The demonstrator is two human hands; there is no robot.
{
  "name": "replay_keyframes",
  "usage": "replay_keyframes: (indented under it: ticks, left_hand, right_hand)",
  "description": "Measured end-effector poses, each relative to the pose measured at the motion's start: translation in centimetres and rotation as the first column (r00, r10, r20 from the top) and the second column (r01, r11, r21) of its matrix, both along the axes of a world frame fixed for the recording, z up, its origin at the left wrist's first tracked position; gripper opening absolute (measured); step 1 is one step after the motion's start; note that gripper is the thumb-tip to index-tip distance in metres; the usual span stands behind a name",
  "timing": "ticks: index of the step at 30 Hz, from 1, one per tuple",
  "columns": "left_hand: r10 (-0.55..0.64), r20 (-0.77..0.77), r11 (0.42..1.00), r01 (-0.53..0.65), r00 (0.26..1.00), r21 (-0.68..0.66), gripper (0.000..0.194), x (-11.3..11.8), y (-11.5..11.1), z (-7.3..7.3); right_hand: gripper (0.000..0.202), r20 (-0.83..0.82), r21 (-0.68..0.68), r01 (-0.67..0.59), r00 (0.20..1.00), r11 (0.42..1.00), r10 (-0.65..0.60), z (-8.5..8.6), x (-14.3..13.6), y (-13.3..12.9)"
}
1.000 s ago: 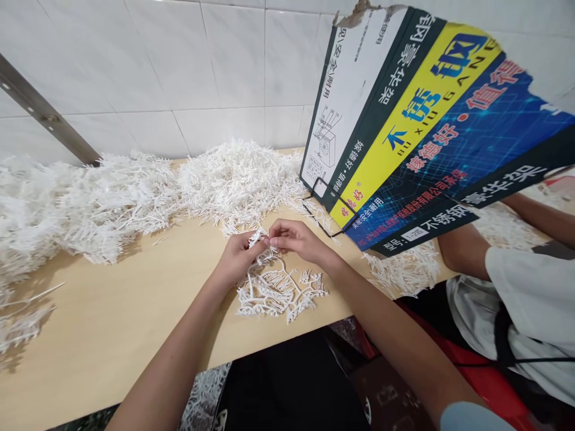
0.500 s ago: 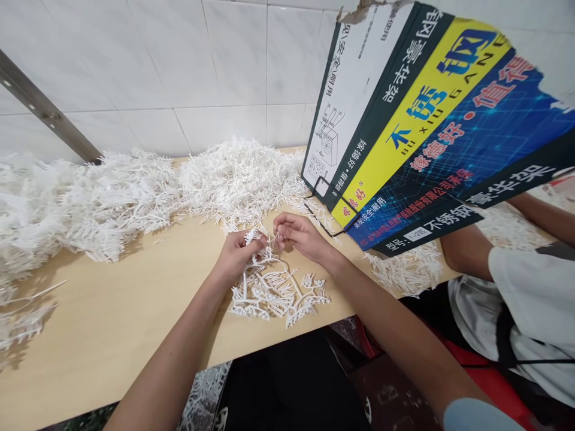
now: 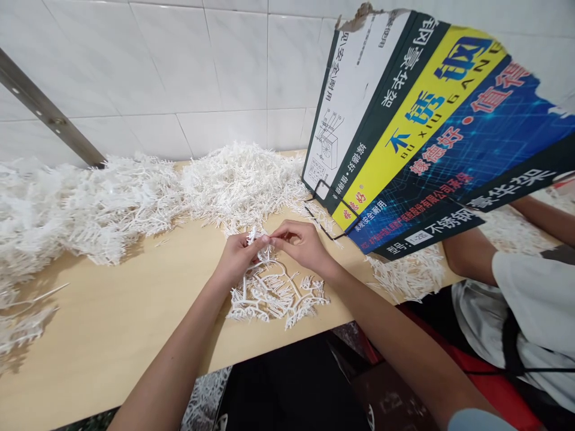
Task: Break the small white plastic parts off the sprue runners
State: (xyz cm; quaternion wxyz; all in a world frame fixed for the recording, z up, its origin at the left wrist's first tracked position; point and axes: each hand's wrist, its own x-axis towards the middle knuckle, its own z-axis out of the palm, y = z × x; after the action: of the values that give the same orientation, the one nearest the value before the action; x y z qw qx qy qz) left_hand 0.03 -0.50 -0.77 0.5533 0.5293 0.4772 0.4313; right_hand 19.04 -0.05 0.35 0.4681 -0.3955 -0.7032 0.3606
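Observation:
My left hand (image 3: 238, 257) is closed around a bunch of white branched plastic sprigs (image 3: 253, 233), whose tips poke out above the thumb. Thumb and fingers of my right hand (image 3: 300, 244) are pinched together and meet the left thumb at this bunch. Whatever lies between the right fingertips is too small to make out. Under both hands, a white plastic frame of runners with thin toothed twigs (image 3: 287, 294) spreads over the tabletop, partly hidden by the left hand and wrist.
A long heap of white plastic sprigs (image 3: 242, 179) runs along the tiled wall. At right a printed cardboard sheet (image 3: 404, 137) stands in a black wire holder (image 3: 335, 238). Beyond it are a co-worker's arm (image 3: 469, 248) and more sprigs (image 3: 406, 272). A metal bar (image 3: 54, 120) leans at left.
My right hand has moved left, its fingertips closing the small gap to the left thumb. The left hand keeps its hold on the sprigs. The view has tilted slightly.

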Motion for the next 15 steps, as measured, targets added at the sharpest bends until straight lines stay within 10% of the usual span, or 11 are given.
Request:
replay_keyframes:
  ticks: [7, 15]
  left_hand:
    - [-0.110, 0.037, 0.992, 0.112, 0.993, -0.057, 0.044, 0.4, -0.3, 0.7]
    - [-0.317, 0.112, 0.945, 0.324, 0.942, -0.046, 0.031, -0.9, -0.8, 1.2]
  right_hand:
    - [0.019, 0.032, -0.131, -0.157, 0.986, 0.979, 0.162, -0.1, 0.1, 0.1]
    - [0.046, -0.275, -0.246, -0.525, 0.844, 0.815, 0.461, -0.6, 0.2, 0.2]
